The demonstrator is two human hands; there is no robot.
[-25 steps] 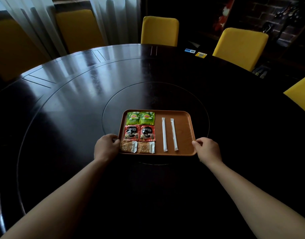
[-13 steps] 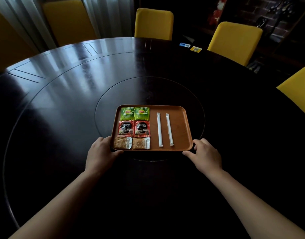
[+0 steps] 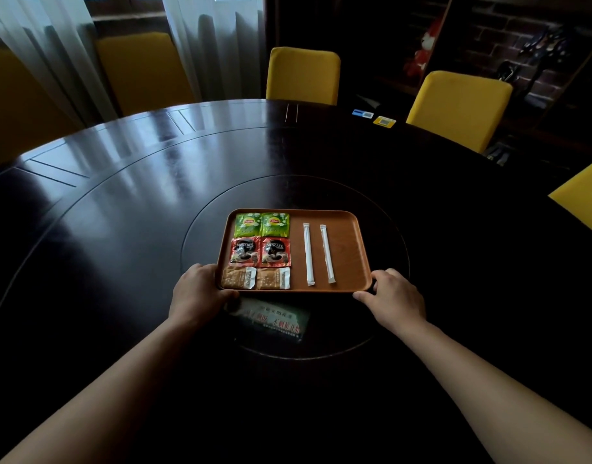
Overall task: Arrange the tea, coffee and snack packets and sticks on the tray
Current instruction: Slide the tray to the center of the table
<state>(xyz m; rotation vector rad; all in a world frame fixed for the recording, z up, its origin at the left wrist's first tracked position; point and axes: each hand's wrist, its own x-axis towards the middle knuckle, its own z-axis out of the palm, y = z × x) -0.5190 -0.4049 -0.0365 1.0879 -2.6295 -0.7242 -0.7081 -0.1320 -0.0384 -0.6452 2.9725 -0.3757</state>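
Two bare forearms are seen reaching forward over a dark round desk [image 3: 127,209]. The left hand [image 3: 197,293] is closed on the near left corner of a brown tray [image 3: 346,249], thumb on the rim. The right hand [image 3: 395,298] is curled at the near right corner, fingers touching the rim. A printed card [image 3: 274,318] is glimpsed on the desk just under the tray's near edge.

On the tray's left half, packets are laid in three rows of two: snack packets [image 3: 256,278] nearest, red coffee packets [image 3: 260,252] in the middle, green tea packets [image 3: 261,225] farthest. Two white sticks [image 3: 317,253] are laid side by side on the right half, slightly apart.

The arranging appears finished; the tray itself is judged to be in hand. Next, a level, even hold from both hands is called for, so nothing slides.

Yellow chairs [image 3: 303,75] are ranged beyond the desk.
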